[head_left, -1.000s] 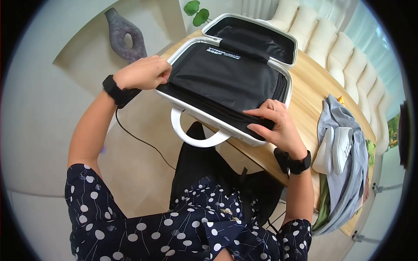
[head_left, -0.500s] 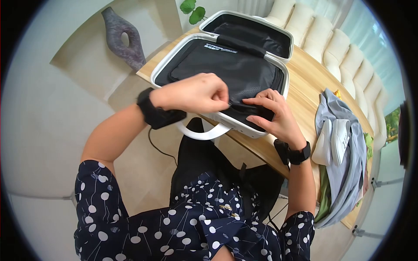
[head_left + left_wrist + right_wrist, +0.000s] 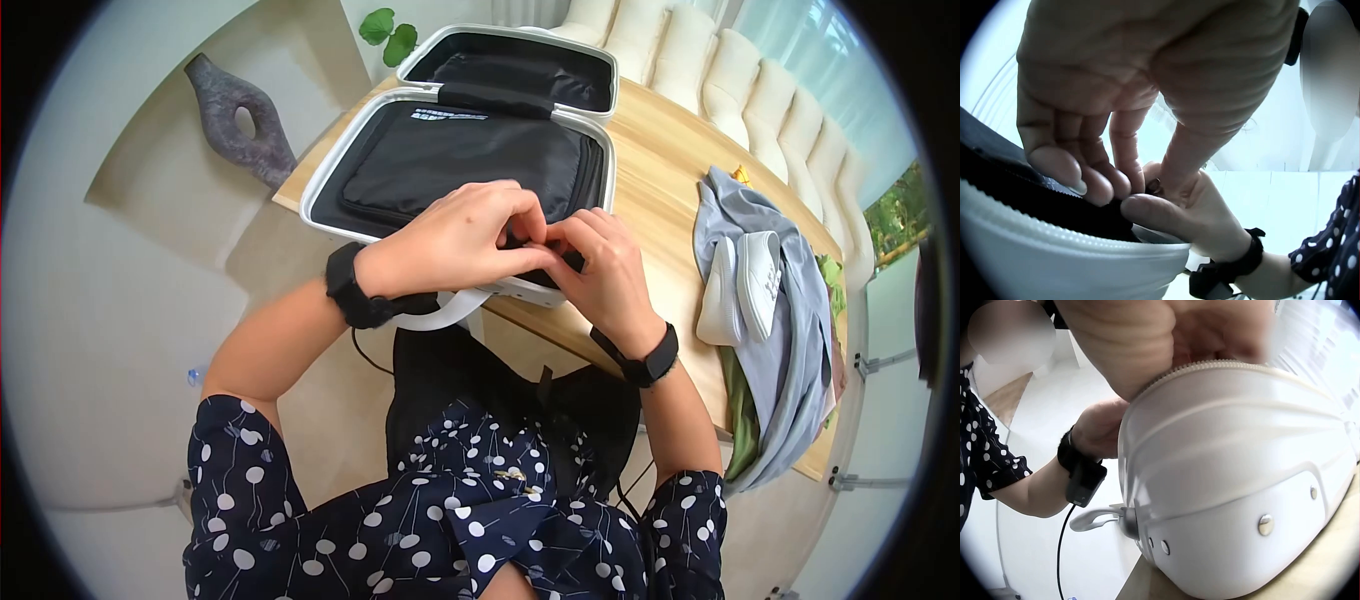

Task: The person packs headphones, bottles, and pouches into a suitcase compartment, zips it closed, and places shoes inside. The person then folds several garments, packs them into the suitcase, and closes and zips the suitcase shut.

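An open white hard-shell case (image 3: 335, 170) with a black fabric lining (image 3: 460, 160) lies at the near corner of a wooden table (image 3: 660, 170). Both hands meet at its near right edge, above the white handle (image 3: 440, 312). My left hand (image 3: 470, 240) reaches across, and its thumb and fingers pinch a small dark zipper pull (image 3: 1154, 185). Touching it, my right hand (image 3: 595, 265) curls its fingers over the lining's edge. From the right wrist view the case's white shell (image 3: 1229, 475) fills the frame, with the left hand (image 3: 1100, 428) behind it.
A grey jacket (image 3: 800, 330) with a pair of white shoes (image 3: 745, 285) on it lies on the table's right end, over a green cloth (image 3: 740, 420). A grey sculpture (image 3: 235, 120) stands on the floor at left. Cream sofa cushions (image 3: 760, 90) line the far side.
The left hand has travelled from the case's near left corner along the near edge to the right, and now meets the right hand. The right hand has stayed on the lining's edge.
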Demonstrator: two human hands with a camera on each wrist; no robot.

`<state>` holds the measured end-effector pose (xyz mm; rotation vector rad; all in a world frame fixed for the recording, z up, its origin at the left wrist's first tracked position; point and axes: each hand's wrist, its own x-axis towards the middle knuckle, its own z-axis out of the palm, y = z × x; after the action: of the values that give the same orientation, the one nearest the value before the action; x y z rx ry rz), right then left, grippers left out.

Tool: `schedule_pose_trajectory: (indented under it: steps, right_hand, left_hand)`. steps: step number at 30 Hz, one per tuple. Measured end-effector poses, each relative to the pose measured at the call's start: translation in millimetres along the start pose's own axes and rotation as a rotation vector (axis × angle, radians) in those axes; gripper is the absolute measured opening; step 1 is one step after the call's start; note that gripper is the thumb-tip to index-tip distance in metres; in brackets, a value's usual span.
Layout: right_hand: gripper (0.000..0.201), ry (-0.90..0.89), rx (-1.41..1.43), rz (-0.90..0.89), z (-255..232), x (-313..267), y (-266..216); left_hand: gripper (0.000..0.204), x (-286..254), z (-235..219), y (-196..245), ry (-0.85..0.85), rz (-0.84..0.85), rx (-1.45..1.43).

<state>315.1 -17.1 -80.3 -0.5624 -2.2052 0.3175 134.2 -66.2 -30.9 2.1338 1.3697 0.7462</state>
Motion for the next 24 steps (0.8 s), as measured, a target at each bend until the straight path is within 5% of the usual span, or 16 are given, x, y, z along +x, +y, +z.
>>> schedule_pose_trajectory:
  steps: [1, 10, 24]
  right_hand:
    - [0.01, 0.0, -0.005, 0.009, -0.3, -0.6, 0.1]
    - [0.009, -0.004, 0.074, 0.1, -18.5, -0.9, 13.3]
    - [0.007, -0.056, -0.226, 0.156, 2.2, 76.5, 141.0]
  left_hand:
    - [0.026, -1.0, 2.5, -2.4, 0.088, 0.129, 0.1]
    - [0.036, -11.8, 12.7, -5.8, 0.077, 0.174, 0.335]
    - [0.036, -17.9, 28.2, 1.3, 0.117, 0.182, 0.619]
